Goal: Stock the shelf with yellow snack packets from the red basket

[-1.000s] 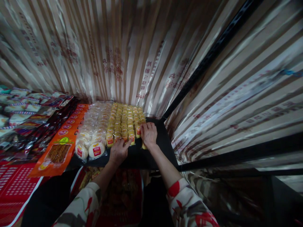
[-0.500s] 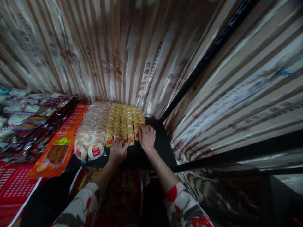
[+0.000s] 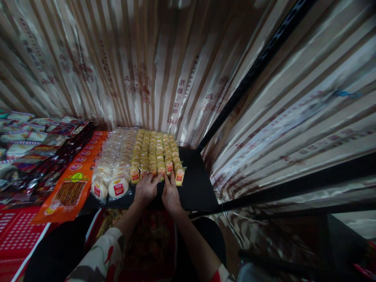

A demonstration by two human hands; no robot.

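Snack packs (image 3: 155,154) on shelf (image 3: 198,172), bagged discs (image 3: 114,160) to their left, sheeting (image 3: 164,90) behind

the left hand (image 3: 146,188) and right hand (image 3: 171,196) hide the lower fronts of some yellow packets (image 3: 155,152); whether the fingers (image 3: 172,179) grip or merely touch is unclear. the red labels (image 3: 179,177) beside them are too small to read. below the fingers, the bin's (image 3: 93,225) contents sink into shadow. far left of them, the red crate (image 3: 18,231) runs off the edge; nearer than them, both sleeves (image 3: 100,256) are cut off below.
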